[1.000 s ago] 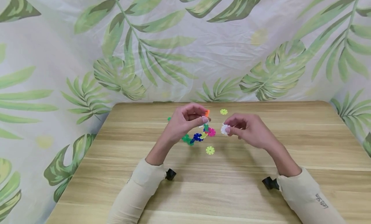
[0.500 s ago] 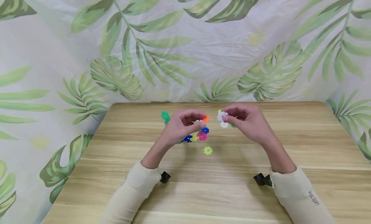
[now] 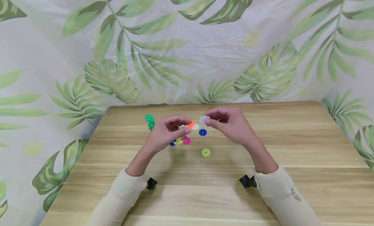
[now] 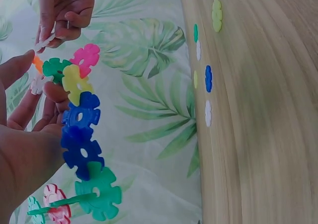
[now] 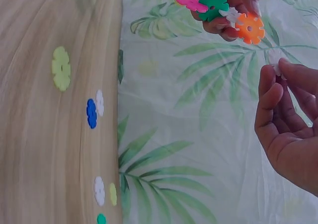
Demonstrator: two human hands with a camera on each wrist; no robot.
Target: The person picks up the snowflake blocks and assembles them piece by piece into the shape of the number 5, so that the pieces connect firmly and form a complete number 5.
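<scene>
My left hand (image 3: 163, 133) pinches one end of a chain of linked plastic snowflake discs, near its orange disc (image 5: 250, 28) and a white one. From there the chain runs through a green disc (image 5: 213, 7), a pink disc (image 4: 85, 58), a yellow disc (image 4: 77, 84) and blue discs (image 4: 82, 115). It hangs past the left wrist to a larger-looking green disc (image 4: 98, 194) and a red-edged disc (image 4: 57, 203). My right hand (image 3: 230, 125) pinches a loose white snowflake disc (image 3: 204, 119) between thumb and fingers, close to the orange disc and apart from it.
Loose discs lie on the wooden table (image 3: 198, 200): a yellow-green disc (image 3: 205, 152) in front, a blue disc (image 3: 203, 132) and a white disc (image 3: 195, 126) farther back. More white, yellow and green ones show near the table's far edge. A leaf-patterned cloth (image 3: 163, 57) hangs behind.
My right hand has moved left with its white disc, closer to the left hand. The left hand has shifted left with the chain, and the orange disc has turned. The head view has swung slightly right.
</scene>
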